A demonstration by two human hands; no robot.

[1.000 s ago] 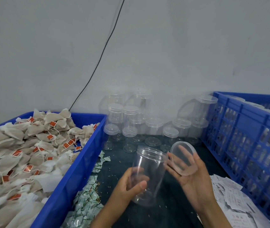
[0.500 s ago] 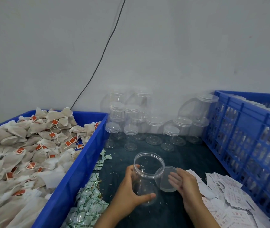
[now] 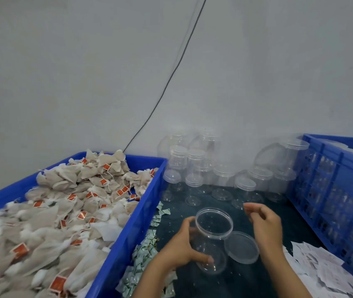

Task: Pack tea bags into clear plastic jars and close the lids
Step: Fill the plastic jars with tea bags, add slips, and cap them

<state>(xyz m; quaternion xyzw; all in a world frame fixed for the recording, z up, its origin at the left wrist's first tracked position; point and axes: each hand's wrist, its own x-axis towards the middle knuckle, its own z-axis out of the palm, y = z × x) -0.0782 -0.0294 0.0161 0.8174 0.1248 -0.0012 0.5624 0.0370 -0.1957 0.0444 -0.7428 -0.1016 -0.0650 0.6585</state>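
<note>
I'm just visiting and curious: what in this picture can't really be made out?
- Blue crate, head view: contents hidden behind its lattice wall and cut off by the right edge.
- Paper slips: print too small to read.
- Tea bags: nearest ones blurred, tag print unreadable.
- Back jars: clear on a pale wall, so the count is uncertain.
- Right hand: fingertips motion-blurred.

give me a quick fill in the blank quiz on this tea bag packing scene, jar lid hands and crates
1. The left hand grips the open clear plastic jar, which holds ____ tea bags.
2. The round clear lid lies on the dark mat to the jar's ____.
3. The right hand holds ____.
4. The paper tea bags with red tags fill the solid blue crate on the ____.

Missing words: no; right; nothing; left
</note>
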